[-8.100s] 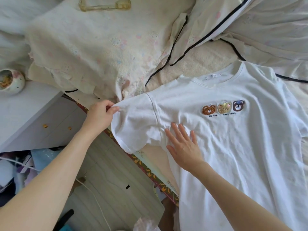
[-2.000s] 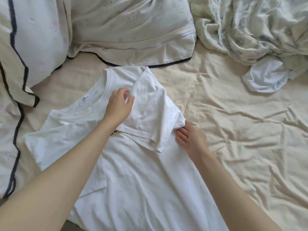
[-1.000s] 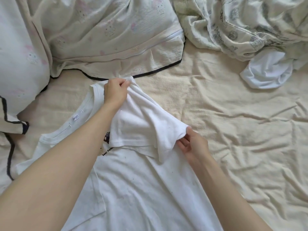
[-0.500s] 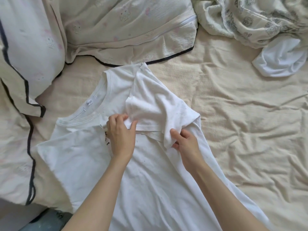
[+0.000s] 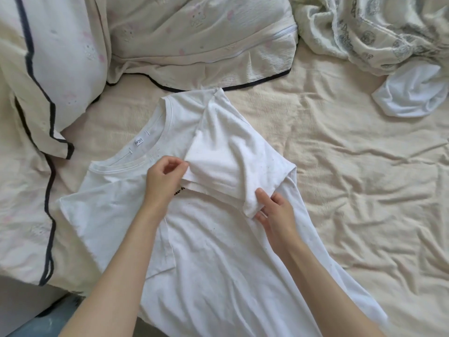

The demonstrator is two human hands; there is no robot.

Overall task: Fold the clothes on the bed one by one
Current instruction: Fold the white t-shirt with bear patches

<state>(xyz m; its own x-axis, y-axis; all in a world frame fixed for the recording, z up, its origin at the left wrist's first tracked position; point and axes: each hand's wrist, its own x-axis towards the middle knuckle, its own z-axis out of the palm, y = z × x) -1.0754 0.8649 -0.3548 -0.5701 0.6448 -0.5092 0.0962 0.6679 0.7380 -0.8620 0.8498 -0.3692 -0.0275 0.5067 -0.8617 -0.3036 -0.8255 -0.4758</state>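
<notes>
The cream bed sheet [image 5: 340,166] is lying rumpled under everything, with a dark-piped duvet [image 5: 73,57] bunching up top left. The white T-shirt [image 5: 206,251] is spreading across the middle, its sleeve [image 5: 230,154] folding inward. A crumpled white garment [image 5: 410,93] is waiting far right, well apart. Left hand [image 5: 165,181] is pinching the sleeve hem; right hand [image 5: 277,212] is probably nipping its corner.

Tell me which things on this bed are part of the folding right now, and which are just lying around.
In the job:
white T-shirt, its sleeve folded in
left hand, pinching the sleeve edge
right hand, holding the sleeve corner
crumpled white garment, likely next

Lying about:
pillow with dark piping
cream quilt
patterned blanket
bedsheet
</notes>
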